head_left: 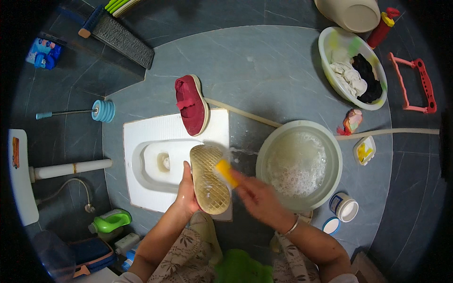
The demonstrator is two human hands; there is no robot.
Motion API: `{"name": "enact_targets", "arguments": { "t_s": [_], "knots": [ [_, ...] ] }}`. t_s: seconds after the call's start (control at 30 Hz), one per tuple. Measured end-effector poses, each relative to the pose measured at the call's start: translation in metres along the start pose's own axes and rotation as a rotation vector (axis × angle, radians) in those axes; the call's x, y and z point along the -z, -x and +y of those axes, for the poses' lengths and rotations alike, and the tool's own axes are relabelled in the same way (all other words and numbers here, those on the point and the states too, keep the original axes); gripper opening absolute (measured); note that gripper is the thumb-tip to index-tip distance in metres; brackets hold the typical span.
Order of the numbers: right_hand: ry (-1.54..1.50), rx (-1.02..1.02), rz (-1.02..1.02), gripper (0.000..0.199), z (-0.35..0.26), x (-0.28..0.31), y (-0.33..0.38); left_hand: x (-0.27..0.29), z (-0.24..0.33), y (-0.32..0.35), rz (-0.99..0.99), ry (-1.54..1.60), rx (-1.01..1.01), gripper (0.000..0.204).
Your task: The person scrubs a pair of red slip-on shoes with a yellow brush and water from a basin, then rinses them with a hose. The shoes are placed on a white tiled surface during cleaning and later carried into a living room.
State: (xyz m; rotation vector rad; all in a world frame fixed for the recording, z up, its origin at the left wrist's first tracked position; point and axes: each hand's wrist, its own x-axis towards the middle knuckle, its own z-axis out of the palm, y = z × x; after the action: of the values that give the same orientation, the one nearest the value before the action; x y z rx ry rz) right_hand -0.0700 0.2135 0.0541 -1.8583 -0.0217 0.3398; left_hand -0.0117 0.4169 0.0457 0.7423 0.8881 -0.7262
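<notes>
My left hand [188,192] grips a shoe [210,183] by its side, with the cream, cross-hatched sole turned up. Pressed against or just over that sole is a small yellow block-shaped scrubber [227,173]; whether it is a brush or a sponge I cannot tell. My right hand [259,198], slightly blurred, is closed round the scrubber. Just beyond, a dark red shoe [192,106] with a strap lies at the far edge of the white squat toilet [137,198]. To the right stands a round basin [261,165] of foamy water.
Clothes lie in a far-right tub [325,66]. A hose [243,112] runs behind the basin. Beside it are a small dish [370,158], a crumpled packet [352,121], an uncapped white jar [348,210] and its lid [331,225]. A green bottle [111,220] lies left; a blue plunger [103,111] leans farther off.
</notes>
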Motion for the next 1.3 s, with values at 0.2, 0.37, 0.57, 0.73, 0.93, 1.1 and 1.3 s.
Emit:
{"name": "enact_targets", "arguments": {
  "t_s": [0.2,0.37,0.57,0.73,0.93,1.1,1.3],
  "knots": [
    [0.239,0.209,0.110,0.045,0.016,-0.018,-0.037,0.009,-0.017,0.003,-0.130,-0.289,-0.011,0.062],
    [0.360,0.048,0.389,0.046,0.060,0.031,-0.027,0.004,-0.011,0.030,-0.144,-0.268,-0.093,0.063],
    [0.673,-0.421,0.559,0.044,0.136,0.067,0.030,0.014,-0.001,0.012,-0.074,-0.274,-0.253,0.057],
    [0.120,-0.303,0.394,0.043,0.110,0.046,0.014,0.002,-0.007,0.003,0.049,-0.335,-0.437,0.040],
    [-0.005,0.055,0.067,0.044,-0.002,-0.010,0.025,-0.009,-0.010,-0.009,0.104,-0.377,-0.574,0.037],
    [0.209,0.200,0.161,0.045,0.012,-0.025,-0.008,-0.022,-0.014,0.000,0.089,-0.239,-0.460,0.041],
    [0.179,0.061,0.461,0.046,0.049,0.024,0.001,0.001,-0.003,0.003,-0.071,-0.070,-0.326,0.051]
  ]
}}
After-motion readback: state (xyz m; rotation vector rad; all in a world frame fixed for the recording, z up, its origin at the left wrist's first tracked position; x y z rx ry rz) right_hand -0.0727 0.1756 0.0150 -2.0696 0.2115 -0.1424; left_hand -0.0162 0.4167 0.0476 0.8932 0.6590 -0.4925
